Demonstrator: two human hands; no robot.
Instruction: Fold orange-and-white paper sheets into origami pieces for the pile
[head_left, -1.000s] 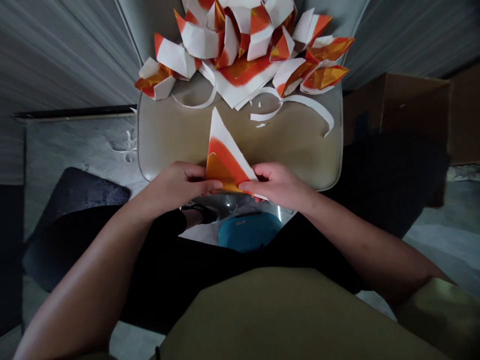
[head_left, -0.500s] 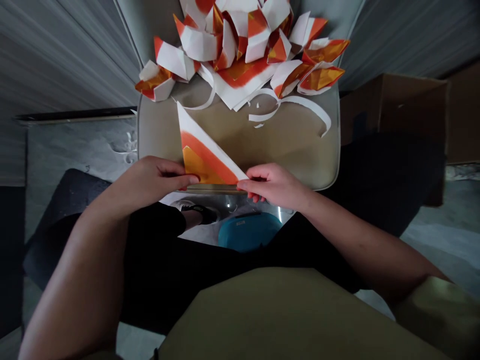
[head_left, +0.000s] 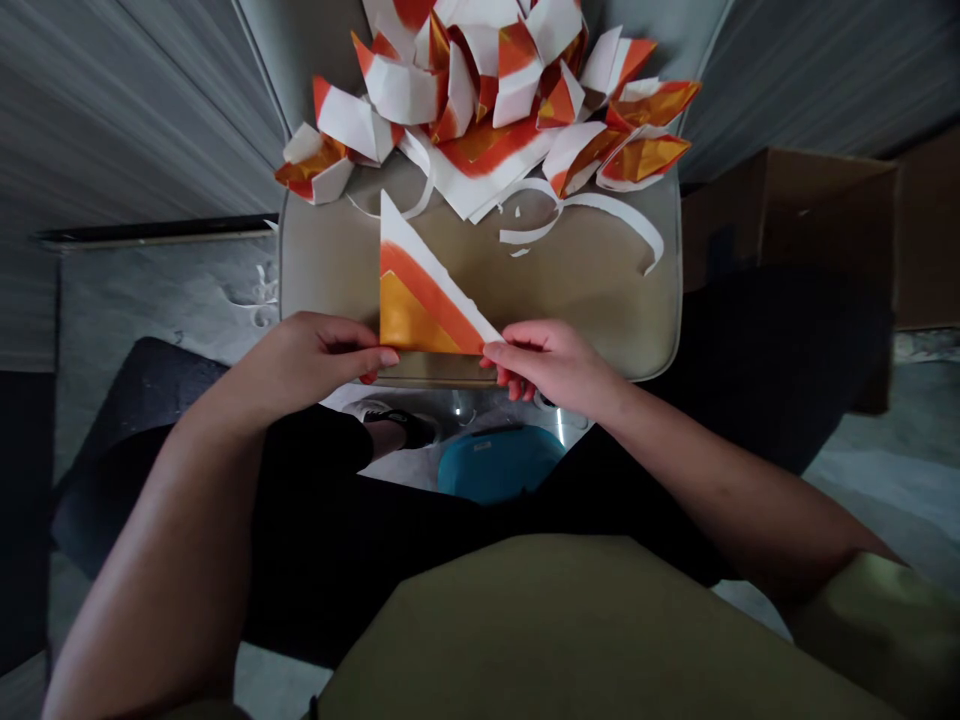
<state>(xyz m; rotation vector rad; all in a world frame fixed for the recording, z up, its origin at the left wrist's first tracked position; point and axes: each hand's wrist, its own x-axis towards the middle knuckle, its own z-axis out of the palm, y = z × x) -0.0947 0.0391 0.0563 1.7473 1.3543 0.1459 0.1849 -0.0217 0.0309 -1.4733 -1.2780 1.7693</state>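
A folded paper triangle (head_left: 420,300), white with orange and gold bands, stands at the near edge of a tan seat (head_left: 585,290). My left hand (head_left: 315,355) pinches its lower left corner. Over at the lower right corner, my right hand (head_left: 551,360) pinches it too. Both hands have their fingers closed on the paper. The triangle's long edge runs from the top left down to my right fingers.
A heap of folded orange-and-white paper pieces (head_left: 487,90) covers the far side of the seat, with curled white paper strips (head_left: 600,215) in front of it. A cardboard box (head_left: 810,220) stands at the right. A teal object (head_left: 499,460) lies on the floor below the seat.
The triangle has turned in my hands: its tip swung from upright to the left, then back a little, and its base now lies flatter along the seat edge. My left hand shifted left.
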